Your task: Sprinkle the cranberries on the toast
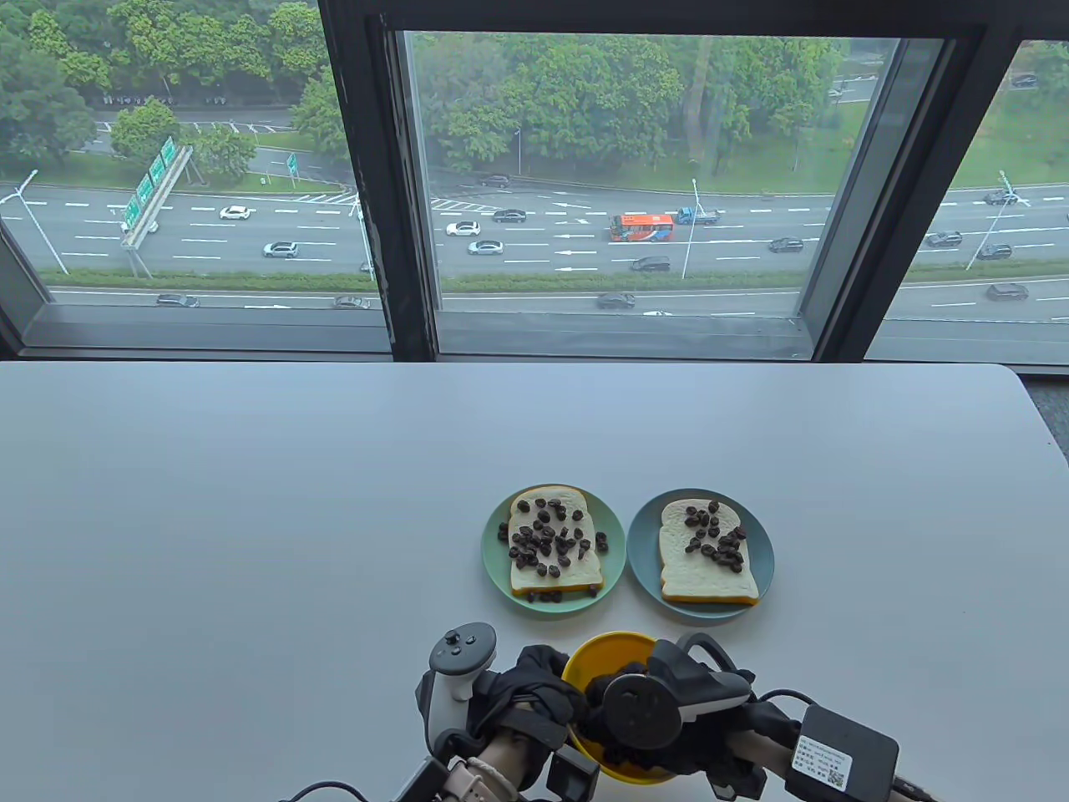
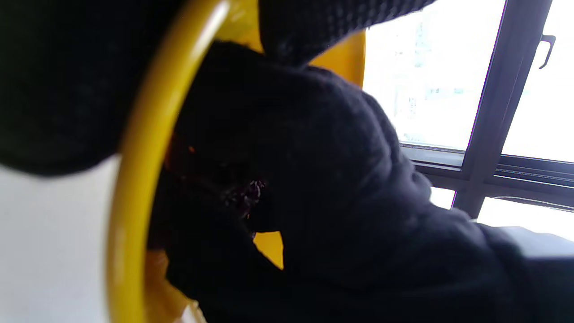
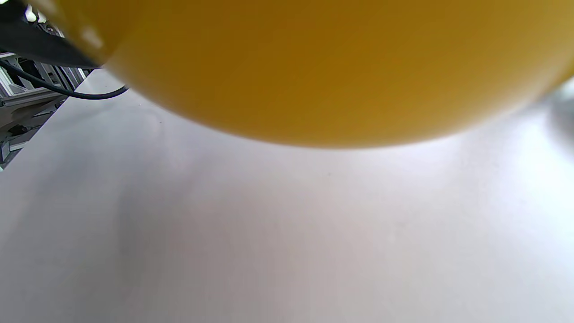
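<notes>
A yellow bowl (image 1: pixel 610 642) sits at the table's near edge. My left hand (image 1: pixel 543 681) grips its left rim; in the left wrist view its glove (image 2: pixel 54 89) wraps the rim (image 2: pixel 134 179). My right hand (image 1: pixel 614 685) is down inside the bowl, fingers hidden under its tracker. The left wrist view shows that glove (image 2: pixel 323 179) filling the bowl, with a few dark cranberries (image 2: pixel 251 193) beside it. The left toast (image 1: pixel 524 576) on a green plate (image 1: pixel 493 560) is thickly covered in cranberries. The right toast (image 1: pixel 693 576) on a blue plate (image 1: pixel 639 543) has cranberries only on its upper half.
The white table (image 1: pixel 250 518) stretches to a window at the back. Some cranberries lie off the left toast on the green plate. The right wrist view shows only the bowl's underside (image 3: pixel 314 67) and the table (image 3: pixel 269 233). A sensor box (image 1: pixel 839 752) rides on my right forearm.
</notes>
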`<state>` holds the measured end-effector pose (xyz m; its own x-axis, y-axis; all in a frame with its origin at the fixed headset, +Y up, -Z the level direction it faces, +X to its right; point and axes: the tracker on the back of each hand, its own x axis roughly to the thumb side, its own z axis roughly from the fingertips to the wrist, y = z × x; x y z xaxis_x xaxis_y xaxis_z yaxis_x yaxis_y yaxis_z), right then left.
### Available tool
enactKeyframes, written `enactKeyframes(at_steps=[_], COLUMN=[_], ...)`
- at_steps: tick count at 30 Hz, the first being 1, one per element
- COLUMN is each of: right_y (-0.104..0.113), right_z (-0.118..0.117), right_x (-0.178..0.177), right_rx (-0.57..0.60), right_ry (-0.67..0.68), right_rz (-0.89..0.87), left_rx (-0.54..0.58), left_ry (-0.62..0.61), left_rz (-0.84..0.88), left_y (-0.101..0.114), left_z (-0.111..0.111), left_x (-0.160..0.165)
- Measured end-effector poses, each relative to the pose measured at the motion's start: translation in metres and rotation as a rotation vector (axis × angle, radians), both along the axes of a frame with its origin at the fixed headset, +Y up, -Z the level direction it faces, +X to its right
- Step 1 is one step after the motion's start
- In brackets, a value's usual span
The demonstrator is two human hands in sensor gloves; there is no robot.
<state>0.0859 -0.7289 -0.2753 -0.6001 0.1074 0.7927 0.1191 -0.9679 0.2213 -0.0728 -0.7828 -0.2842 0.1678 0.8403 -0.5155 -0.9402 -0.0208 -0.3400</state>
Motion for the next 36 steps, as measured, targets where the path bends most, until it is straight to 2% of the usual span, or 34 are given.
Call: enactKeyframes(at_steps=[4,9,15,20,22,26,27,32,36], right_y=[0.003,0.009,0.024,0.043,0.051,0.056,0.053,0.026,-0.001], right_z=[0.001,0.003,-0.006,-0.017,-0.029,-0.072,-0.088,-0.138,-0.159], right_x=[-0.008,-0.005,0.015,0.036,0.045,0.066,0.072,0.085,0.085], right_rx=[0.116,0.165,0.131,0.074,0.067,0.102,0.127,0.130,0.092], right_ry=[0.001,-0.006,-0.076,-0.163,-0.221,-0.423,-0.479,-0.653,-0.715], right_rz=[0.010,-0.029,-0.148,-0.268,-0.295,-0.268,-0.246,-0.148,-0.114], left_rx=[-0.007,-0.007,-0.065,-0.058,-0.071,-0.066,-0.063,-0.069,-0.067], left_ry=[0.019,-0.008,-0.012,-0.020,-0.026,-0.046,-0.050,-0.060,-0.056], left_rz=[0.016,-0.019,-0.014,-0.042,-0.023,-0.027,-0.030,-0.032,-0.040], left_y=[-0.001,-0.002,-0.010,-0.012,-0.012,-0.012,-0.011,-0.011,-0.011], left_z=[0.000,-0.003,-0.003,-0.005,-0.005,-0.005,-0.005,-0.005,-0.006], left_x=[-0.001,-0.003,-0.004,-0.006,-0.005,-0.002,-0.002,-0.002,-0.003])
